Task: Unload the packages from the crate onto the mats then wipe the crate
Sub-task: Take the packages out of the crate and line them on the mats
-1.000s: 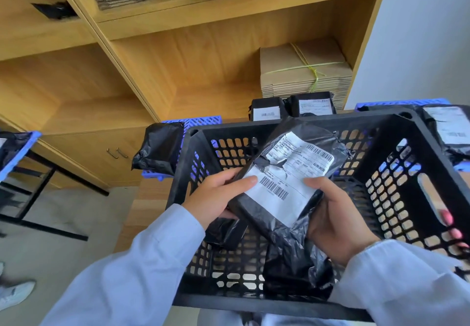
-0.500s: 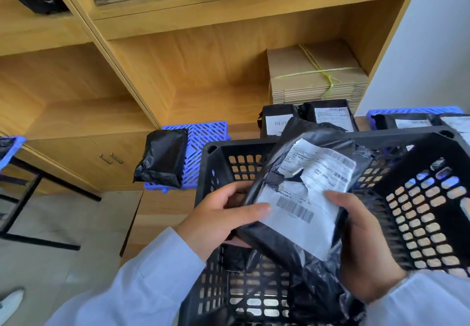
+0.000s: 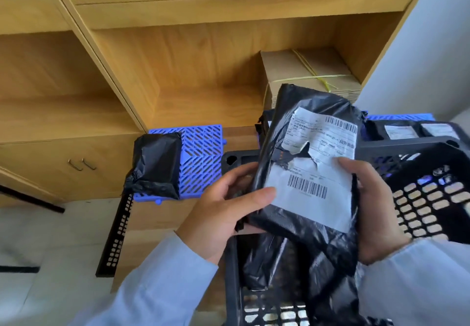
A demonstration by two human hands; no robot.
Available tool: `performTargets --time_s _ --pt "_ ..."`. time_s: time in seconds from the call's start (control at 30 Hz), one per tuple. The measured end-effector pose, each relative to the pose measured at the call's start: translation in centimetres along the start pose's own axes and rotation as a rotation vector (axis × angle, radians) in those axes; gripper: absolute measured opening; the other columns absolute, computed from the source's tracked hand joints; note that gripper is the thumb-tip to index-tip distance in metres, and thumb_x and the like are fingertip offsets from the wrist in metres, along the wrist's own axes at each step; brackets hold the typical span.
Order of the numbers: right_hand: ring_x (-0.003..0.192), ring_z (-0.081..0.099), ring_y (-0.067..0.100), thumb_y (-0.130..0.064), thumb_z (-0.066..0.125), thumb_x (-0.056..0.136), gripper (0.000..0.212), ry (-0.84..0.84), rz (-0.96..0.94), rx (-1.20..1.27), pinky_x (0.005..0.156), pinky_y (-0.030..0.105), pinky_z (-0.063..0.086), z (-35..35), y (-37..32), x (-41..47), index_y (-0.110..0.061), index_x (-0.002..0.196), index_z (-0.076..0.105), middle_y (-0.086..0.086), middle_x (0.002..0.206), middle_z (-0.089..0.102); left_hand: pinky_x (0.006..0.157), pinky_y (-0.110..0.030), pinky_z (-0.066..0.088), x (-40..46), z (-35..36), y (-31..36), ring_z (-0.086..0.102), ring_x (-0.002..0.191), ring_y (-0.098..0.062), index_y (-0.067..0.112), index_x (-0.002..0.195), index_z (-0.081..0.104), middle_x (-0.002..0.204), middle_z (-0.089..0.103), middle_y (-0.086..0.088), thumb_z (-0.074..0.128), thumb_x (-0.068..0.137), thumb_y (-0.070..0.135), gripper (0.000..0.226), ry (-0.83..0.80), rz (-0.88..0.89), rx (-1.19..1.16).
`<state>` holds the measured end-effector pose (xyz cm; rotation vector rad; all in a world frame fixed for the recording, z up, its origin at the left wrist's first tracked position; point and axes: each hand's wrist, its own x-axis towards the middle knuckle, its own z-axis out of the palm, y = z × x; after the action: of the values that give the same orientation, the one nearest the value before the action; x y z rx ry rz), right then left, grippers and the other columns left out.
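both hands, left hand (image 3: pixel 218 213) and right hand (image 3: pixel 376 213), clamped on black labelled package (image 3: pixel 305 173), above black crate (image 3: pixel 419 198), blue mat (image 3: pixel 201 157) behind, seemingly bearing another package (image 3: pixel 155 165)

Wooden shelf unit (image 3: pixel 203 112): blue mat (image 3: pixel 201 157) on its ledge with a black package (image 3: pixel 155 165) on it; tied cardboard bundle (image 3: pixel 305 71) in the alcove behind.

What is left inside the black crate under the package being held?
Under the held package, gripped by the left hand and right hand, the black crate shows another black bag and bare grid floor. The package and sleeves hide the rest.
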<state>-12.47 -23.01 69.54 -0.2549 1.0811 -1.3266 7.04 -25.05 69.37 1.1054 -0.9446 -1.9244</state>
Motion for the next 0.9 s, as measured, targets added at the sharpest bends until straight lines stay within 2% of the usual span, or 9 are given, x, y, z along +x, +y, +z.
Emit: performTargets --time_s 0.07,0.2,0.4,0.53,0.63,0.7,0.73,0.8,0.9 --pt "0.090 0.072 0.034 -0.035 0.054 0.088 0.038 -0.030 -0.012 -0.012 0.076 0.043 0.059 1.8 0.2 0.6 -0.013 0.113 0.073 0.016 0.108 0.074 0.073 -0.048 0.059 0.3 -1.2 0.7 0.070 0.095 -0.025 0.018 0.114 0.068 0.109 0.073 -0.005 0.081 0.068 0.011 0.049 0.019 0.017 -0.008" --pt "0.083 0.074 0.031 -0.035 0.049 0.093 0.039 -0.075 -0.004 -0.116 0.066 0.038 0.060 5.8 1.1 2.2 -0.014 0.118 0.070 0.014 0.103 0.075 0.075 -0.051 0.058 1.0 -4.6 1.8 0.068 0.092 -0.026 0.015 0.120 0.064 0.115 0.070 -0.012 0.073 0.067 0.017 0.054 0.092 0.035 -0.046" --pt "0.077 0.075 0.029 -0.034 0.047 0.095 0.037 -0.132 0.051 -0.182 0.056 0.037 0.060 9.4 2.5 4.6 -0.014 0.116 0.069 0.014 0.098 0.076 0.068 -0.046 0.059 1.6 -8.3 2.7 0.069 0.090 -0.026 0.014 0.123 0.062 0.115 0.070 -0.011 0.078 0.066 0.006 0.059 0.113 0.077 -0.098" --pt "0.089 0.074 0.031 -0.037 0.054 0.089 0.040 -0.144 0.049 -0.228 0.073 0.042 0.061 9.2 3.4 4.9 -0.012 0.117 0.070 0.016 0.106 0.075 0.062 -0.038 0.056 2.0 -8.8 1.8 0.069 0.087 -0.026 0.012 0.121 0.063 0.113 0.070 -0.014 0.075 0.068 0.005 0.054 0.141 0.090 -0.139" --pt "0.103 0.071 0.032 -0.037 0.062 0.086 0.045 -0.134 -0.018 -0.353 0.092 0.044 0.053 8.3 3.2 5.5 -0.008 0.121 0.068 0.016 0.115 0.072 0.074 -0.049 0.057 3.1 -8.7 1.7 0.068 0.099 -0.031 0.013 0.123 0.062 0.117 0.068 -0.015 0.070 0.071 0.011 0.053 0.135 0.089 -0.173" --pt "0.110 0.068 0.023 -0.040 0.064 0.088 0.043 -0.140 -0.109 -0.446 0.097 0.040 0.049 7.6 2.7 5.8 -0.014 0.122 0.068 0.005 0.116 0.073 0.082 -0.058 0.054 4.1 -8.6 2.3 0.065 0.109 -0.034 0.014 0.128 0.058 0.121 0.067 -0.014 0.071 0.073 0.009 0.056 0.119 0.086 -0.212" --pt "0.111 0.067 0.013 -0.044 0.063 0.090 0.040 -0.127 -0.179 -0.505 0.098 0.035 0.047 7.2 2.1 6.1 -0.018 0.120 0.069 -0.005 0.115 0.073 0.084 -0.059 0.053 4.9 -8.3 2.8 0.064 0.111 -0.034 0.014 0.130 0.057 0.122 0.067 -0.013 0.071 0.075 0.008 0.057 0.103 0.085 -0.230" --pt "0.097 0.064 -0.004 -0.040 0.057 0.096 0.027 -0.003 -0.352 -0.621 0.091 0.021 0.046 6.1 0.6 7.0 -0.022 0.110 0.071 -0.017 0.100 0.073 0.086 -0.057 0.053 6.6 -8.2 3.9 0.064 0.113 -0.031 0.012 0.132 0.055 0.123 0.067 -0.011 0.065 0.079 0.010 0.053 0.069 0.077 -0.285" --pt "0.093 0.065 0.005 -0.032 0.056 0.098 0.017 0.302 -0.584 -0.799 0.088 0.026 0.047 2.4 -2.6 9.2 -0.025 0.092 0.071 -0.011 0.090 0.072 0.086 -0.049 0.054 10.6 -8.1 5.2 0.067 0.109 -0.027 0.013 0.121 0.060 0.120 0.068 -0.010 0.060 0.080 0.009 0.042 0.058 0.023 -0.374"
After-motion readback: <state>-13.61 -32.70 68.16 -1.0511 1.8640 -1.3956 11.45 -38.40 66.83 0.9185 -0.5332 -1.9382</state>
